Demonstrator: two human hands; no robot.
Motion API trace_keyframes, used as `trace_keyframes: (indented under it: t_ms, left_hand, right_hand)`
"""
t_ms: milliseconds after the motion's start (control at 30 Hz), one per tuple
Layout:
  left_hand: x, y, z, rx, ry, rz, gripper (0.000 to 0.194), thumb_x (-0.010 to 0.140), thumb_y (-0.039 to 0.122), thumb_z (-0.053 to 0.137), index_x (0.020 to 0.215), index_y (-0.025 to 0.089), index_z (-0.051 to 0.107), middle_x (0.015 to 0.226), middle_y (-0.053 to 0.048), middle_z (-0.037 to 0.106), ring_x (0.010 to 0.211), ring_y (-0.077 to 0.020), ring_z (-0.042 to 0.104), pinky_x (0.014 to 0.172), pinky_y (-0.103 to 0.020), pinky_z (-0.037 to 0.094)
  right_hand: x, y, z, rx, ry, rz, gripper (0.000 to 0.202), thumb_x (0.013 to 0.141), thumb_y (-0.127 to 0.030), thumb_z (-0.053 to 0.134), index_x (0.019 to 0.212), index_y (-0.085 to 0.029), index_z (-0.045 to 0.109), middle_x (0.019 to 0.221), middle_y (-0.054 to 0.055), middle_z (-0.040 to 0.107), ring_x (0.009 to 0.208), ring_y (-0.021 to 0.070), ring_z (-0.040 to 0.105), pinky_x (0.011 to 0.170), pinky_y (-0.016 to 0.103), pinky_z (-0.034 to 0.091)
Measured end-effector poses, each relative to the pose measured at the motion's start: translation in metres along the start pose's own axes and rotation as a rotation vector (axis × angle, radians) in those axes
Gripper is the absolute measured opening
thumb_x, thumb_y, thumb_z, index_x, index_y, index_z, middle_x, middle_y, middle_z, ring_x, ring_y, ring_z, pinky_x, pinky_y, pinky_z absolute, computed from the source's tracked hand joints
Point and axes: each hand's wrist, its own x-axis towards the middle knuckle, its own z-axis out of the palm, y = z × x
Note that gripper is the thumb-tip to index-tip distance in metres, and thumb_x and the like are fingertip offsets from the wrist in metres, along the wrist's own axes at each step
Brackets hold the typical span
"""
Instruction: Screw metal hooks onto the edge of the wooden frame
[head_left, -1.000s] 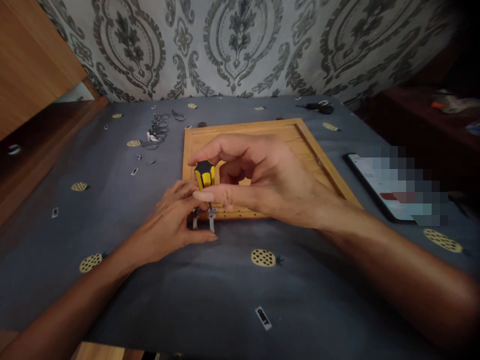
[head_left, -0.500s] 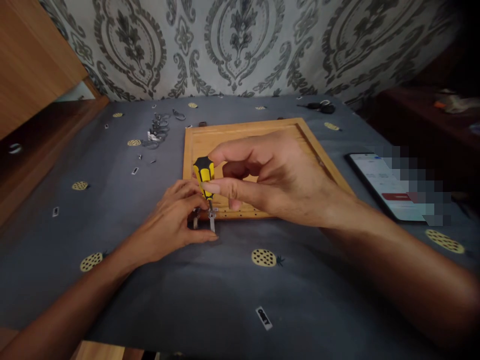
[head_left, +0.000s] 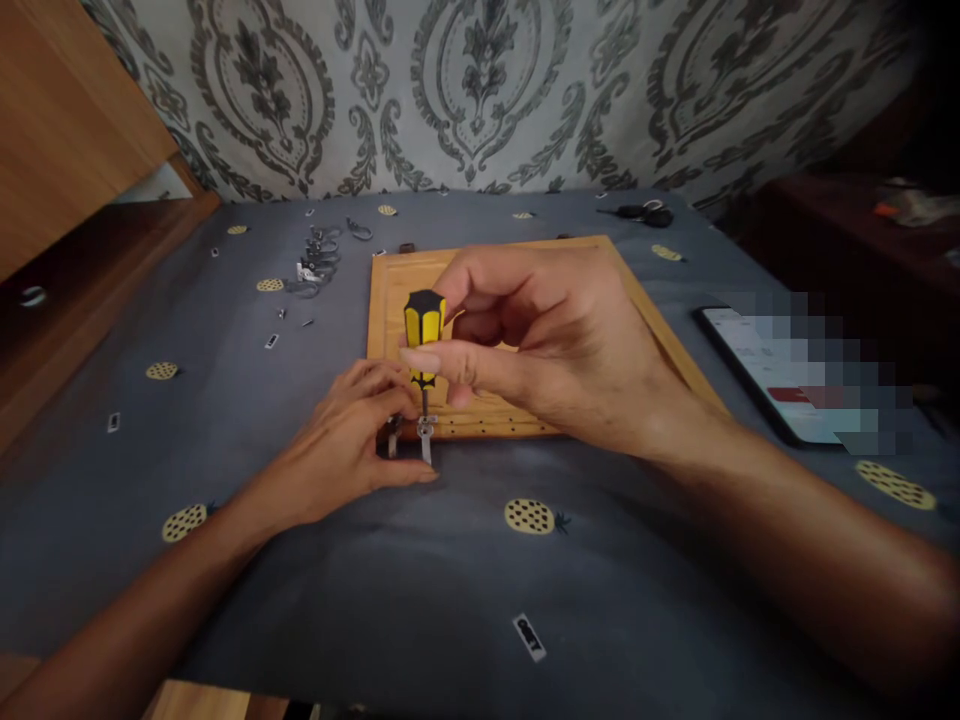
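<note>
My right hand (head_left: pixel 555 350) grips a short screwdriver (head_left: pixel 424 325) with a yellow and black handle between thumb and fingers. The screwdriver stands nearly upright, its tip down at a small metal hook (head_left: pixel 426 440) on the near edge of a framed wooden board (head_left: pixel 495 426). My left hand (head_left: pixel 349 440) is curled around that hook, thumb below and fingers above, steadying it. A second metal piece (head_left: pixel 392 440) shows beside it, partly behind the left fingers. Small dark holes run along the board's near edge. My right hand covers much of the board.
Several loose metal hooks (head_left: pixel 319 255) and small screws (head_left: pixel 280 314) lie at the back left on the grey-blue pineapple-print cloth (head_left: pixel 450 590). A phone (head_left: pixel 780 390) with a lit screen lies at right. Black keys (head_left: pixel 649 212) lie at the back. A wooden cabinet (head_left: pixel 75 120) stands left.
The screwdriver handle has tilted to the right and is now closer to upright. My right hand has shifted slightly up and right with it; the left hand keeps its place.
</note>
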Motion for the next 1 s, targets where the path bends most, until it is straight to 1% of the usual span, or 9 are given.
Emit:
trace_keyframes:
  t_ms: [100,200,400,567,667,767,900,1000]
  left_hand:
    - [-0.0003,-0.0002,0.0,0.016,0.001,0.011,0.029,0.084,0.043,0.082,0.093,0.021,0.066,0.116,-0.005,0.064,0.116,-0.0296,0.055,0.1,-0.046,0.048]
    - [0.0002,0.0001,0.0004,0.029,0.001,-0.001,0.029,0.083,0.043,0.082,0.093,0.021,0.067,0.117,-0.006,0.064,0.118,-0.0302,0.055,0.103,-0.047,0.047]
    - [0.0006,0.0003,0.0008,0.058,0.004,0.004,0.03,0.081,0.041,0.084,0.093,0.019,0.066,0.121,-0.008,0.064,0.12,-0.0308,0.055,0.102,-0.047,0.047]
    - [0.0001,-0.0004,0.0007,0.046,-0.001,-0.007,0.029,0.081,0.042,0.083,0.092,0.02,0.067,0.119,-0.008,0.065,0.12,-0.0318,0.056,0.102,-0.048,0.048]
    - [0.0003,0.0003,0.0006,0.036,-0.002,-0.018,0.028,0.081,0.041,0.083,0.092,0.02,0.068,0.117,-0.007,0.065,0.12,-0.0324,0.055,0.103,-0.049,0.047]
    - [0.0009,0.0012,0.0002,0.034,-0.015,-0.032,0.028,0.081,0.041,0.084,0.093,0.02,0.068,0.12,-0.007,0.064,0.121,-0.0324,0.054,0.104,-0.05,0.046]
    - [0.0016,0.0016,-0.0003,0.038,-0.01,-0.028,0.029,0.08,0.04,0.085,0.093,0.02,0.067,0.12,-0.007,0.064,0.117,-0.0314,0.055,0.1,-0.048,0.048]
    - [0.0018,0.0019,-0.0008,0.028,-0.003,-0.016,0.028,0.081,0.04,0.084,0.092,0.02,0.067,0.116,-0.006,0.063,0.112,-0.0298,0.055,0.099,-0.047,0.048]
  right_hand:
    - [0.0,0.0003,-0.0018,-0.02,-0.007,-0.012,0.029,0.086,-0.028,0.081,0.08,-0.019,0.054,0.072,-0.005,0.063,0.058,0.0066,0.061,0.053,0.018,0.05]
    - [-0.0003,0.0018,-0.0017,-0.012,-0.016,-0.013,0.03,0.089,-0.031,0.079,0.081,-0.019,0.053,0.076,-0.004,0.064,0.061,0.0073,0.064,0.057,0.019,0.054]
    - [-0.0011,0.0029,-0.0003,-0.014,-0.014,0.0,0.035,0.088,-0.039,0.079,0.081,-0.02,0.051,0.073,-0.005,0.061,0.061,0.008,0.064,0.056,0.019,0.054]
    - [-0.001,0.0052,0.0005,0.002,-0.027,0.022,0.036,0.088,-0.04,0.079,0.08,-0.02,0.05,0.077,-0.003,0.063,0.062,0.0086,0.064,0.057,0.02,0.055]
    - [-0.0003,0.0072,0.0004,0.014,-0.039,0.031,0.037,0.089,-0.041,0.078,0.08,-0.02,0.048,0.072,-0.003,0.062,0.06,0.0095,0.064,0.054,0.02,0.053]
    - [0.0003,0.0079,-0.0001,0.017,-0.049,0.029,0.039,0.088,-0.042,0.078,0.079,-0.02,0.048,0.07,-0.004,0.061,0.06,0.0095,0.064,0.053,0.019,0.051]
    - [0.0004,0.0078,-0.0003,0.015,-0.05,0.013,0.037,0.089,-0.039,0.078,0.079,-0.019,0.049,0.073,-0.004,0.062,0.063,0.0084,0.065,0.056,0.018,0.054]
    - [0.0009,0.0076,0.0001,0.028,-0.045,-0.021,0.026,0.089,-0.027,0.077,0.086,-0.019,0.052,0.079,-0.005,0.061,0.059,0.0055,0.063,0.055,0.016,0.054]
